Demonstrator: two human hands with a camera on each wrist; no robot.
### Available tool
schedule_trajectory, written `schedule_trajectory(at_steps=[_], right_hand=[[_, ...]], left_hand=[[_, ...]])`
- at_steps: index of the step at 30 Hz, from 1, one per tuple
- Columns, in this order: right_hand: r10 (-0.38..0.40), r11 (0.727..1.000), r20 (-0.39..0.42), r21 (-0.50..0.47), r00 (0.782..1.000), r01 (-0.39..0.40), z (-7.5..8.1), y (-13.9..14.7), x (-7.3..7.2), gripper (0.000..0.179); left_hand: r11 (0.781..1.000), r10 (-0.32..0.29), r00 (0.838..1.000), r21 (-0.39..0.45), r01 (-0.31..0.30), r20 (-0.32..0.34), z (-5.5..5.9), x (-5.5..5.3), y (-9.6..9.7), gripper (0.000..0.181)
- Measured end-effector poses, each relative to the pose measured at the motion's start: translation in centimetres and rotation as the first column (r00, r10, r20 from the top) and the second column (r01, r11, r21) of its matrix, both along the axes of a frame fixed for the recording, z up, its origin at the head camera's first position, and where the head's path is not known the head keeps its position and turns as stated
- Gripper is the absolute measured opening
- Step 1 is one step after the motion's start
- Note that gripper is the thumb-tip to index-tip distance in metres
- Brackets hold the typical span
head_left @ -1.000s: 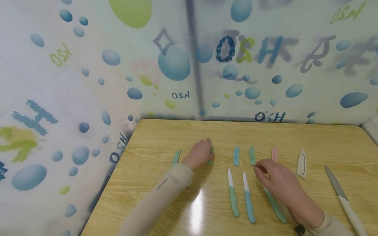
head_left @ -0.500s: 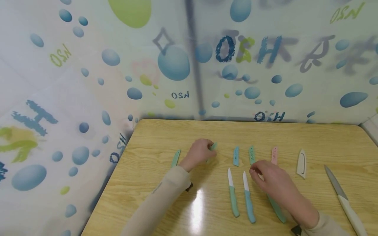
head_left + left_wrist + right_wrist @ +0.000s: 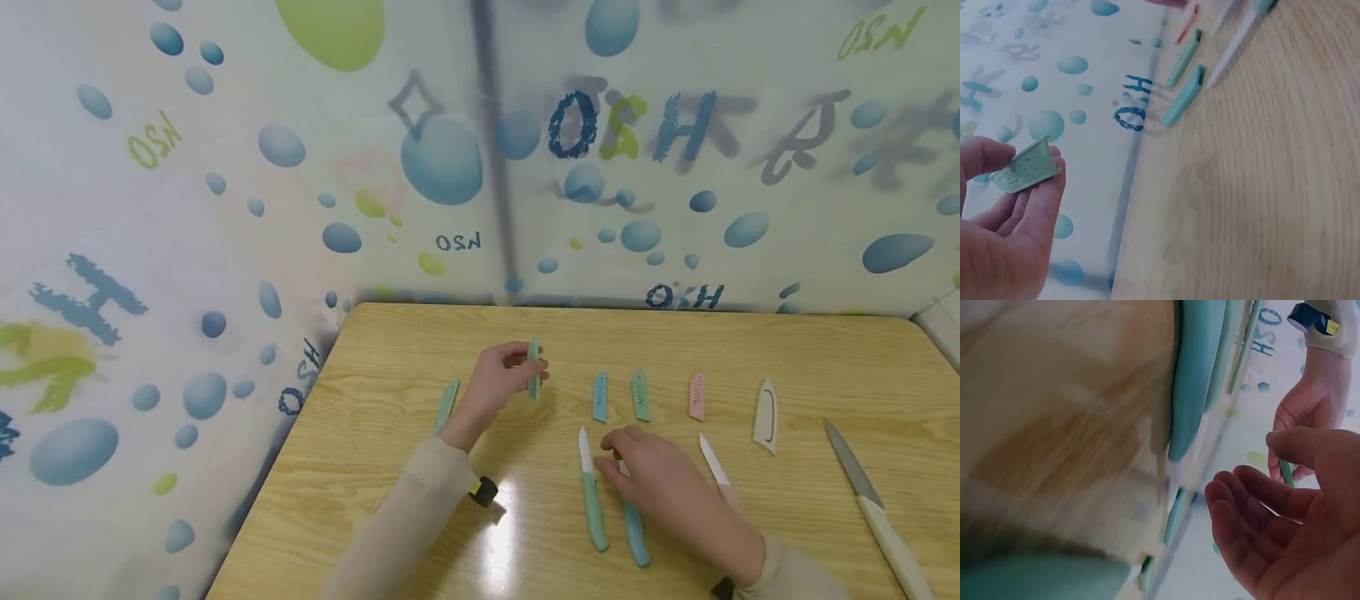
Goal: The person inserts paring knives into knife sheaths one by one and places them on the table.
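My left hand [image 3: 498,377] pinches a light green knife sheath [image 3: 533,371] between thumb and fingers, raised above the table. In the left wrist view the sheath [image 3: 1027,167] shows its slotted side and its open end. Nothing is in my right hand [image 3: 667,483]; its fingers are loosely bent over the blue-handled knife [image 3: 636,537], part of which they hide. Left of that lies a green-handled knife [image 3: 592,508] with a white blade. A pink-handled knife [image 3: 714,457] is partly covered by my right hand.
Blue [image 3: 600,398], green [image 3: 640,397] and pink [image 3: 697,397] sheaths lie in a row, with a white sheath [image 3: 766,418] at their right. A large white-handled knife [image 3: 885,533] lies bare-bladed at far right. Another green item [image 3: 446,402] lies by the left forearm.
The left hand has picked the green sheath up off the table and turned it upright. My right hand has moved left and toward me, uncovering the pink sheath and the pink-handled knife.
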State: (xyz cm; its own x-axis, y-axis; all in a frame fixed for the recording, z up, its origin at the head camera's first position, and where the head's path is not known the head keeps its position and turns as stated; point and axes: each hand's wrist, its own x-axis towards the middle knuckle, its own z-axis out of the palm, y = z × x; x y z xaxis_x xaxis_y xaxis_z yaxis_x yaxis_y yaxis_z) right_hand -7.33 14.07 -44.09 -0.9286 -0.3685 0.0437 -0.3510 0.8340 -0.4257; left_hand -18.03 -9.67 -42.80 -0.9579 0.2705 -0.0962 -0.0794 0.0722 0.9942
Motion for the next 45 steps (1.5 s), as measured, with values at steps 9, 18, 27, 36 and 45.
schedule_trajectory(at_steps=[9, 18, 27, 36, 45], right_hand=[[-0.016, 0.999, 0.059, 0.048, 0.998, 0.013, -0.5, -1.8, 0.2, 0.027], [-0.005, 0.997, 0.055, 0.073, 0.998, 0.001, -1.3, -2.6, 0.8, 0.043], [-0.018, 0.994, 0.060, 0.111, 0.998, 0.011, -1.6, -3.3, 1.2, 0.049], [-0.014, 0.996, 0.078, 0.091, 0.997, 0.007, -1.7, -3.6, 1.0, 0.051], [-0.057, 0.998, 0.067, -0.036, 0.996, 0.059, 0.1, -2.3, 0.4, 0.039]], left_hand=[[0.963, 0.092, 0.990, 0.244, -0.117, 0.111, -0.6, 0.8, -0.2, 0.032], [0.892, 0.136, 0.969, 0.400, -0.209, 0.205, -1.3, 1.4, -0.6, 0.026], [0.859, 0.155, 0.959, 0.448, -0.249, 0.236, -1.5, 1.7, -0.9, 0.014], [0.848, 0.168, 0.956, 0.459, -0.264, 0.241, -1.7, 1.8, -0.9, 0.012], [0.844, 0.158, 0.960, 0.474, -0.253, 0.231, -1.8, 1.9, -0.9, 0.028]])
